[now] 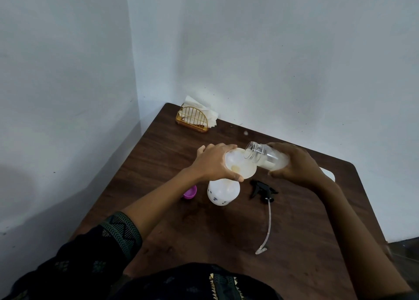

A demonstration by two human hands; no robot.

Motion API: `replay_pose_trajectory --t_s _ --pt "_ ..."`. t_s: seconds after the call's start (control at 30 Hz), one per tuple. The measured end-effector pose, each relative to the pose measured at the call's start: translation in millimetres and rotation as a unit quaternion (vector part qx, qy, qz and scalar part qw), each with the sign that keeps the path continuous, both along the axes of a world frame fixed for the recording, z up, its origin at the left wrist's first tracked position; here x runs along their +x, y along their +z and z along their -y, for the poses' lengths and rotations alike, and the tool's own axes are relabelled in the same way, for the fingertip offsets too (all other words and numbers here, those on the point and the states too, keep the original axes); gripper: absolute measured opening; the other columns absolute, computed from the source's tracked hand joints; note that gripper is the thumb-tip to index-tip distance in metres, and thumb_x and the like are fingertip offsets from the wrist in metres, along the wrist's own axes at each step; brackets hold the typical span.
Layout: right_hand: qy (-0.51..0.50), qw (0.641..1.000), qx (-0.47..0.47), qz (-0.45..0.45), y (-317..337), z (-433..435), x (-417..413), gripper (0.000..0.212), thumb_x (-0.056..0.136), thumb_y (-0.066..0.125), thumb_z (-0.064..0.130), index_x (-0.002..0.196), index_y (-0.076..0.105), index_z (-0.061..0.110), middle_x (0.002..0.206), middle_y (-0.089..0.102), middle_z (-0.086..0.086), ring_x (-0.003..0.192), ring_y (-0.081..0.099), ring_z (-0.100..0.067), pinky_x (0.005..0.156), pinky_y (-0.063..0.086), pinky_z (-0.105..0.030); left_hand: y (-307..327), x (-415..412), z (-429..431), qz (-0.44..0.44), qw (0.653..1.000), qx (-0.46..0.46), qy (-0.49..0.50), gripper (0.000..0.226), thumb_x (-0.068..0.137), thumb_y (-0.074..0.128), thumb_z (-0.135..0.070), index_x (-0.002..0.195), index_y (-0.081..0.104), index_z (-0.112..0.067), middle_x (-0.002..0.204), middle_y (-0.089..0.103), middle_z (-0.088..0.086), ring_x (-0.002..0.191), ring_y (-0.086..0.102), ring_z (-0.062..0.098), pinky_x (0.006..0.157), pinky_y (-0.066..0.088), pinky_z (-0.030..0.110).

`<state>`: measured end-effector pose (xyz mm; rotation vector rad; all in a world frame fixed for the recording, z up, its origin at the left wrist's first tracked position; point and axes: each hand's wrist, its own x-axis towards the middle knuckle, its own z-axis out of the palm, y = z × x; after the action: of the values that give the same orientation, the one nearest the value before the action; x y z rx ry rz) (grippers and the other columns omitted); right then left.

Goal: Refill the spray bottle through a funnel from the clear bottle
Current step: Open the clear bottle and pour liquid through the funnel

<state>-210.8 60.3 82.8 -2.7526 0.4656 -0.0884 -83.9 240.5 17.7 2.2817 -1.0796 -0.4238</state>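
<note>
Funnel (pixel 240 163) in left hand (pixel 215 161) grip; right hand (pixel 292 163) tips clear bottle (pixel 266 155) w/ mouth over it.

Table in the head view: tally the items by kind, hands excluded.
Bottles: 2 (spray bottle, clear bottle)
Funnel: 1
Spray head with tube: 1
Purple cap: 1
Napkin holder: 1
Partly hidden white item: 1
Total: 7
</note>
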Motion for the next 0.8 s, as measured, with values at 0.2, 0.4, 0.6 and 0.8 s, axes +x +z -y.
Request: replay_pose_trajectory --t_s 0.2,0.4,0.6,0.8 --pt "0.007 1.0 -0.005 -0.003 -1.4 1.7 -0.2 0.07 0.06 0.08 0.019 0.126 0.056 0.024 0.113 0.065 0.002 0.106 0.057 -0.019 0.089 0.045 -0.038 0.3 -0.2 0.0 -0.001 1.0 -0.001 0.0 0.091 0.064 0.072 -0.06 0.141 0.034 -0.028 0.139 0.048 -0.002 0.13 0.037 0.024 0.109 0.018 0.045" --pt "0.008 1.0 -0.006 -0.001 -1.3 1.6 -0.3 0.069 0.061 0.08 0.018 0.126 0.056 0.023 0.114 0.065 0.002 0.106 0.057 -0.019 0.088 0.044 -0.037 -0.6 0.4 0.1 -0.001 1.0 -0.001 -0.002 0.092 0.064 0.072 -0.061 0.141 0.034 -0.028 0.14 0.047 -0.001 0.13 0.037 0.023 0.109 0.018 0.046" --pt "0.009 1.0 -0.003 0.002 -1.3 0.9 0.3 0.07 0.061 0.08 0.016 0.126 0.056 0.022 0.115 0.065 0.001 0.107 0.057 -0.02 0.09 0.044 -0.038 -0.7 1.1 0.1 0.002 1.0 0.002 -0.004 0.093 0.064 0.072 -0.061 0.141 0.033 -0.027 0.142 0.045 -0.001 0.131 0.036 0.023 0.11 0.018 0.047" --pt "0.012 1.0 -0.006 0.001 -2.4 2.7 1.3 0.07 0.061 0.08 0.018 0.126 0.056 0.023 0.114 0.065 0.001 0.106 0.057 -0.02 0.089 0.045 -0.039 -1.1 0.8 0.8 0.004 1.0 0.003 -0.003 0.093 0.064 0.071 -0.062 0.141 0.033 -0.028 0.14 0.046 -0.002 0.131 0.037 0.023 0.11 0.018 0.046"
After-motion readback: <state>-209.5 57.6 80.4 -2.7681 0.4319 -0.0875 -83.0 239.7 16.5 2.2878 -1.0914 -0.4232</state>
